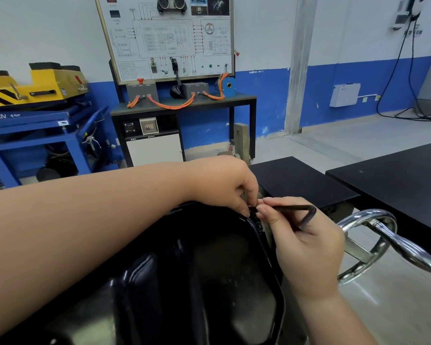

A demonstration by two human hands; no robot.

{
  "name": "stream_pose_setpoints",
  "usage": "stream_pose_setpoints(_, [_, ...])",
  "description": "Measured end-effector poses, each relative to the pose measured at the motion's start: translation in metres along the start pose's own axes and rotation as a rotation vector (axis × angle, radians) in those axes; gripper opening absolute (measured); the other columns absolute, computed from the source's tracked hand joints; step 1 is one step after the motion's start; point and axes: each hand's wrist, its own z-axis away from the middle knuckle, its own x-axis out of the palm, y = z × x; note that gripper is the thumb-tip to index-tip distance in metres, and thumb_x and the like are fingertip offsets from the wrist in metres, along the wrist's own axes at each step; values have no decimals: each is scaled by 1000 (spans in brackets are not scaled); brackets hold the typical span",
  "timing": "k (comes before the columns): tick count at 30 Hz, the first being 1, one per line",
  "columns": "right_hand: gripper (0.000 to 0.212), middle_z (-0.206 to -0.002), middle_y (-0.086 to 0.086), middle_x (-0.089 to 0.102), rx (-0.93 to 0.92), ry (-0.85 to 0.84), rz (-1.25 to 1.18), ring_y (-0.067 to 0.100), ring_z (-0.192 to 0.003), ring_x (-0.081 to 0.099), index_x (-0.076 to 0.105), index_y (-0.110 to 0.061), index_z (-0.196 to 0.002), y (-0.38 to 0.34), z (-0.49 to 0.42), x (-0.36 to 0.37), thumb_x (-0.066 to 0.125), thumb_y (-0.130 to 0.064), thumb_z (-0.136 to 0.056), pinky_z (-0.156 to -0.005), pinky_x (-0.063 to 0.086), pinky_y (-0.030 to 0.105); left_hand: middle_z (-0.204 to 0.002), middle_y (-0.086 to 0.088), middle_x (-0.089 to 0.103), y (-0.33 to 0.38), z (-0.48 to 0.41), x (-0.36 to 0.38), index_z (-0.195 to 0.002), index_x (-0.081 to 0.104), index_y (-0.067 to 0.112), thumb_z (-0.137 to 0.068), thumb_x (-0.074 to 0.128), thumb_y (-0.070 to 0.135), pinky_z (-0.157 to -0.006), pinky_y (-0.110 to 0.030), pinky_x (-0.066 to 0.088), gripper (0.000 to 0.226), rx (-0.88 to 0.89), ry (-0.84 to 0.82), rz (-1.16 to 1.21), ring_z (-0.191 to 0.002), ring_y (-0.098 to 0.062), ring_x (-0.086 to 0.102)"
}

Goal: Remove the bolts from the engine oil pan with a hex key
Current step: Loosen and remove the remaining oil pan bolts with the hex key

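The left hand (222, 185) reaches across from the left, its grip closed in a fingertip pinch at the far right corner of the engine oil pan (209, 270). What it pinches looks like a bolt (249, 208), small and mostly hidden by the fingers. The pan fills the lower middle, a black, glossy pressed-metal shell with rounded ribs and a thin raised rim. It is likely stiff and fairly heavy, slick where oily, and best left seated while the bolts come out. The bolt should be light and hard (easily dropped if greasy), so a fingertip pinch on its head suits it. Just to its right the hex key (294, 208), a dark L-shaped steel bar, points its long arm at that corner. The right hand (309, 247) has its grip closed on the key, thumb and forefinger near the tip, the bend over the palm. Holding further back would probably give more leverage. A polished chrome handwheel (373, 235) stands at far right.
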Motion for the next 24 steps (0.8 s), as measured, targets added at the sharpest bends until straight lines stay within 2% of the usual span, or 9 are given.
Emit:
stream_pose_setpoints(2, [9, -81, -13, 68, -12, 13, 8, 9, -72, 68, 67, -31, -89, 2, -1, 3, 67, -37, -83, -63, 55, 29, -58, 13, 49, -1, 1, 0, -94, 68, 30, -82, 68, 33, -58, -10, 35, 13, 6, 3, -2, -62, -4, 49])
stream_pose_setpoints(4, [12, -76, -11, 65, -28, 11, 28, 13, -68, 66, 64, -30, -86, 3, -2, 5, 65, -42, -85, -59, 54, 37, -62, 14, 51, -1, 1, 0, -89, 66, 33, -82, 67, 34, -57, -11, 35, 8, 14, -3, 1, -62, -3, 49])
stream_pose_setpoints(8, [7, -72, -10, 64, -7, 6, 10, 16, -68, 66, 63, -36, -85, 1, -2, 8, 65, -43, -83, -58, 53, 41, -62, 18, 53, 4, 1, -1, -82, 67, 33, -81, 69, 34, -64, -18, 42, 2, 20, 0, 12, -63, -2, 52])
stream_pose_setpoints(11, [4, -76, -10, 66, 19, -66, 24, 14, -72, 66, 64, -36, -84, -3, -7, 3, 66, -38, -80, -62, 53, 39, -56, 21, 50, 5, 1, -2, -69, 59, 38, -82, 68, 32, -59, -15, 37, 17, 29, 8, -1, -58, 2, 49])
stream_pose_setpoints(13, [11, -85, -12, 69, 57, -153, 10, 13, -81, 68, 66, -34, -92, -7, -10, -3, 63, -35, -81, -69, 54, 33, -57, 21, 50, 5, 1, -2, -78, 67, 31, -82, 68, 31, -60, -15, 37, 4, 35, 6, 4, -58, 3, 49])
stream_pose_setpoints(15, [22, -97, -15, 70, 91, -254, -2, 11, -89, 69, 65, -37, -104, -10, -12, -12, 59, -34, -83, -76, 54, 24, -67, 17, 58, 5, 0, -2, -92, 71, 22, -82, 67, 30, -66, -20, 43, 13, 34, 0, 3, -65, -1, 53])
stream_pose_setpoints(18, [20, -95, -18, 72, 107, -351, 41, 6, -90, 69, 68, -36, -100, -13, -15, -21, 58, -31, -84, -80, 55, 27, -71, 11, 61, 5, 0, -2, -92, 71, 18, -82, 68, 29, -69, -23, 45, 15, 41, -1, 3, -66, -5, 54])
stream_pose_setpoints(21, [18, -83, -16, 73, 87, -298, 64, 3, -83, 70, 74, -30, -92, -13, -14, -21, 63, -21, -81, -75, 56, 31, -67, 16, 56, 6, 1, -2, -92, 72, 22, -82, 68, 30, -67, -20, 42, 13, 46, -2, -4, -64, -4, 52])
stream_pose_setpoints(24, [12, -81, -12, 73, 35, -193, 50, 5, -79, 71, 74, -26, -89, -10, -11, -16, 68, -27, -79, -70, 57, 33, -65, 18, 55, 4, 2, -1, -96, 73, 25, -82, 68, 31, -66, -18, 41, 16, 45, 10, -8, -64, -3, 52])
